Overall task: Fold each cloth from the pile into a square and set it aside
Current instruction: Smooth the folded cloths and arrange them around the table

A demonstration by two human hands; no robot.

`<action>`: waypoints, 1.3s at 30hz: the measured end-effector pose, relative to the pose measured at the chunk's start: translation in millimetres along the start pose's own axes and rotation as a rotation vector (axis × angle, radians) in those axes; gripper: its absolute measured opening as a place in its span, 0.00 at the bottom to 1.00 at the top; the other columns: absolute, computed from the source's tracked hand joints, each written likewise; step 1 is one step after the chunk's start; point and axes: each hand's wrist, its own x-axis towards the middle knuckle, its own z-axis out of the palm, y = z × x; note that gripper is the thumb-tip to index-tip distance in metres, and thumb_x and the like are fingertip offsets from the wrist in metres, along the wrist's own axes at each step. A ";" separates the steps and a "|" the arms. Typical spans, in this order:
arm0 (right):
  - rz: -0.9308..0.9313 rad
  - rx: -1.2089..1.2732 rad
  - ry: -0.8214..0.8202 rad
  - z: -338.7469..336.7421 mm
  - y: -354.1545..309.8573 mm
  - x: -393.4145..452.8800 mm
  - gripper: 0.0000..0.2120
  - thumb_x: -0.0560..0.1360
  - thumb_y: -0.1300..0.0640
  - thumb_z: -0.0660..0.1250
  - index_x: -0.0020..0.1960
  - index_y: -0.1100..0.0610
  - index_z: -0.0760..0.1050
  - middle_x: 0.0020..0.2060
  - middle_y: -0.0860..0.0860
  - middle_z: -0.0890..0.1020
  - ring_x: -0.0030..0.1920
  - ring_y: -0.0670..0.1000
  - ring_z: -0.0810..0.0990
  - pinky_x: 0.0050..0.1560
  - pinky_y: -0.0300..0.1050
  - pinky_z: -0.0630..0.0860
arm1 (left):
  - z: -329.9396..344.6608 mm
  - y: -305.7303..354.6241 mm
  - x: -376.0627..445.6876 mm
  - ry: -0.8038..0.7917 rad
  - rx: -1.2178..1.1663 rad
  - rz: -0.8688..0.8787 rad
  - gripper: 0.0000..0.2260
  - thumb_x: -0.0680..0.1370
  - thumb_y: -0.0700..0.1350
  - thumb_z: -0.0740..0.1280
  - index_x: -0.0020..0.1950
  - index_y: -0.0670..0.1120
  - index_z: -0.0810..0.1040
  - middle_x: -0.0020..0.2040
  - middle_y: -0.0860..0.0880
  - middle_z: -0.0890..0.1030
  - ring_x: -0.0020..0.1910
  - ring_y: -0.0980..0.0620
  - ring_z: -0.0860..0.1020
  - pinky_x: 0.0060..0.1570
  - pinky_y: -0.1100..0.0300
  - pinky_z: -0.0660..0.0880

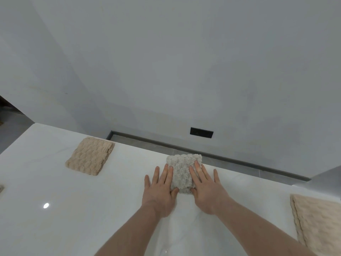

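The grey cloth [182, 172] under my palms is nubbly and plush, folded into a small thick square near the far edge of the glossy white tabletop [73, 209]. To its left, well apart, lies a beige cloth [89, 156] of the same bubbly weave, folded flat into a rectangle. At the near right edge sits another beige cloth [317, 220], larger and partly cut off by the frame. Beyond the tabletop a grey wall rises, with a dark rectangular plate [201, 132] set low in it. Nothing lies between my hands and the cloths. My left hand [159, 191] lies flat and released, fingers spread, its fingertips on the grey cloth's left edge. My right hand [206, 189] is likewise flat and unclenched, pressing on the right side. Both forearms reach in bare from the near edge.
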 end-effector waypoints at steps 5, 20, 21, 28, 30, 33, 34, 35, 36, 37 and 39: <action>0.160 0.134 0.063 19.3 -17.9 -23.8 0.37 0.73 0.38 0.28 0.80 0.49 0.28 0.78 0.49 0.29 0.80 0.51 0.32 0.79 0.62 0.38 | -14.7 1.6 -4.6 -0.017 0.001 -0.030 0.33 0.84 0.62 0.48 0.83 0.54 0.35 0.84 0.54 0.38 0.82 0.42 0.38 0.79 0.39 0.41; 0.047 0.128 0.075 -8.8 0.7 -4.2 0.33 0.84 0.39 0.45 0.81 0.45 0.32 0.78 0.43 0.28 0.81 0.54 0.34 0.79 0.66 0.46 | -9.8 7.8 4.4 0.072 0.014 -0.045 0.31 0.86 0.58 0.42 0.81 0.48 0.30 0.82 0.51 0.32 0.81 0.44 0.34 0.79 0.38 0.40; 0.040 0.109 0.050 -6.8 1.6 -2.2 0.33 0.83 0.37 0.42 0.81 0.46 0.31 0.79 0.43 0.28 0.81 0.54 0.34 0.79 0.66 0.45 | -9.7 8.4 7.2 0.057 0.057 -0.041 0.31 0.86 0.58 0.42 0.81 0.47 0.30 0.82 0.50 0.33 0.81 0.44 0.33 0.79 0.37 0.40; 0.095 0.138 0.097 18.8 -2.6 -6.7 0.36 0.78 0.34 0.34 0.80 0.48 0.28 0.78 0.46 0.27 0.81 0.55 0.33 0.78 0.67 0.40 | -23.0 -3.4 31.8 -0.011 0.282 0.045 0.32 0.85 0.61 0.40 0.81 0.48 0.30 0.82 0.52 0.33 0.80 0.43 0.30 0.77 0.34 0.36; 0.149 0.170 0.097 21.8 -11.5 -7.4 0.36 0.76 0.35 0.31 0.79 0.48 0.26 0.76 0.46 0.24 0.80 0.55 0.30 0.78 0.67 0.37 | -28.3 -3.4 36.4 -0.019 0.322 0.064 0.31 0.85 0.61 0.41 0.81 0.49 0.29 0.82 0.53 0.32 0.80 0.43 0.30 0.77 0.34 0.36; 0.227 0.175 0.083 23.1 -22.9 -9.7 0.36 0.73 0.35 0.26 0.76 0.49 0.22 0.76 0.46 0.23 0.79 0.55 0.29 0.77 0.67 0.35 | -34.2 -3.8 40.5 -0.033 0.345 0.083 0.31 0.85 0.61 0.41 0.80 0.50 0.28 0.82 0.54 0.32 0.80 0.43 0.31 0.77 0.34 0.37; 0.250 0.168 0.067 21.1 -25.9 -9.9 0.35 0.75 0.35 0.28 0.76 0.49 0.21 0.76 0.47 0.23 0.79 0.55 0.29 0.77 0.68 0.36 | -34.4 -4.5 41.2 -0.037 0.347 0.086 0.31 0.85 0.61 0.41 0.80 0.51 0.28 0.82 0.54 0.31 0.80 0.43 0.31 0.77 0.33 0.37; 0.273 0.149 0.046 18.3 -28.6 -9.0 0.33 0.79 0.36 0.32 0.75 0.50 0.21 0.76 0.47 0.24 0.80 0.56 0.30 0.77 0.68 0.36 | -34.3 -5.1 41.1 -0.040 0.344 0.085 0.31 0.85 0.61 0.41 0.80 0.51 0.28 0.82 0.54 0.31 0.80 0.43 0.31 0.77 0.33 0.37; 0.292 0.119 0.022 13.8 -31.4 -7.0 0.33 0.82 0.37 0.36 0.76 0.51 0.22 0.77 0.49 0.25 0.80 0.57 0.31 0.77 0.69 0.37 | -33.8 -5.2 40.4 -0.040 0.339 0.084 0.31 0.85 0.61 0.41 0.80 0.51 0.28 0.82 0.54 0.31 0.80 0.43 0.31 0.77 0.33 0.37; 0.306 0.087 -0.009 7.9 -34.4 -4.2 0.34 0.84 0.39 0.40 0.77 0.52 0.24 0.78 0.50 0.26 0.81 0.58 0.33 0.77 0.69 0.38 | -33.2 -4.7 39.1 -0.037 0.336 0.082 0.31 0.85 0.61 0.41 0.80 0.50 0.28 0.82 0.53 0.31 0.80 0.43 0.31 0.77 0.33 0.37; 0.316 0.050 -0.066 -2.9 -39.5 -0.6 0.35 0.85 0.41 0.45 0.79 0.53 0.27 0.79 0.52 0.29 0.81 0.60 0.36 0.77 0.70 0.39 | -32.6 -2.7 34.5 -0.029 0.327 0.076 0.30 0.86 0.59 0.40 0.81 0.50 0.28 0.82 0.52 0.31 0.81 0.43 0.31 0.77 0.34 0.37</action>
